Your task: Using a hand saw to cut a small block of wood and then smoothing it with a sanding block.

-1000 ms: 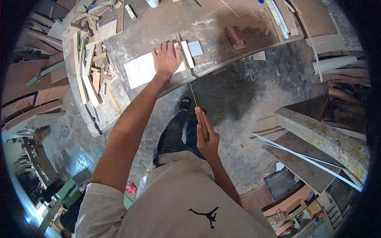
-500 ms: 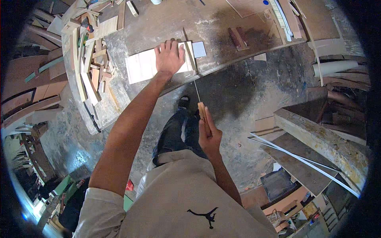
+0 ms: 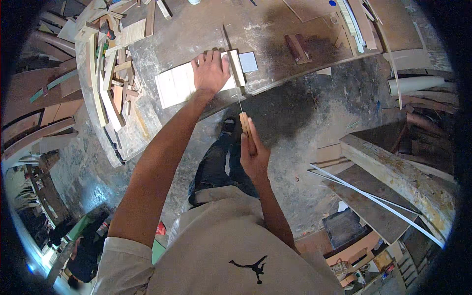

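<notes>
The concrete floor (image 3: 290,157) I look down on is grey and blotched, a long beam (image 3: 393,164) and thin white strips (image 3: 381,198) lying to the right. Ahead spreads the worktable (image 3: 211,27), brown and scuffed with pale patches, a dark stain toward its right side. Wood offcuts (image 3: 112,83) are heaped along its left, and a dark red block (image 3: 298,47) sits farther right. Near the front edge lies a pale board (image 3: 175,84) — flat, a small grey-blue rectangle (image 3: 248,62) just beside its right end. My left hand (image 3: 211,74) presses on the board, fingers extended on top. My right hand (image 3: 256,155) is closed around the wooden handle of a saw (image 3: 244,122) — its thin blade crosses the board near that right end.
</notes>
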Motion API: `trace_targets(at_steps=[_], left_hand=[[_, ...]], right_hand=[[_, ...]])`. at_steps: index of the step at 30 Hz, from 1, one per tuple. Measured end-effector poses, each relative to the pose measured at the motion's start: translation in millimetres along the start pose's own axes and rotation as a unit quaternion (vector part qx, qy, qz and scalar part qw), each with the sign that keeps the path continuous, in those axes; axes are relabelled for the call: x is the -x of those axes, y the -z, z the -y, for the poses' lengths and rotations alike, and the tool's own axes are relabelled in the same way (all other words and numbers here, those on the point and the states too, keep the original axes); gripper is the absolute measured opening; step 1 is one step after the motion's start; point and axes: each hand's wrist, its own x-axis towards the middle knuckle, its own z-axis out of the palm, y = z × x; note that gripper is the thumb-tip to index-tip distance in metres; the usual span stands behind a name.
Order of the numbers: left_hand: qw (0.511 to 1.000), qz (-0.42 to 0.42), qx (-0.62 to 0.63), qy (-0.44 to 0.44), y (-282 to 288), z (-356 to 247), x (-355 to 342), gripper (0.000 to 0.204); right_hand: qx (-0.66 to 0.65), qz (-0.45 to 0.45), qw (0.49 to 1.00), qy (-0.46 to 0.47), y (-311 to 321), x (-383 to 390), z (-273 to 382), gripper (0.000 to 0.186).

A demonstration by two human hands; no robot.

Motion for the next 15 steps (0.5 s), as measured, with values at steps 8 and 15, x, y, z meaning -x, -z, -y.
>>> trace_targets(at_steps=[8, 15], left_hand=[[0.999, -0.030, 0.013, -0.025, -1, 2, 0, 0.035], [0.999, -0.031, 0.018, -0.039, -1, 0, 2, 0.037]], right_hand=[[-0.065, -0.010, 0.997, -0.040, -7, -7, 1, 0.048], [-0.046, -0.067, 0.996, 0.041, -17, -6, -12, 0.049]])
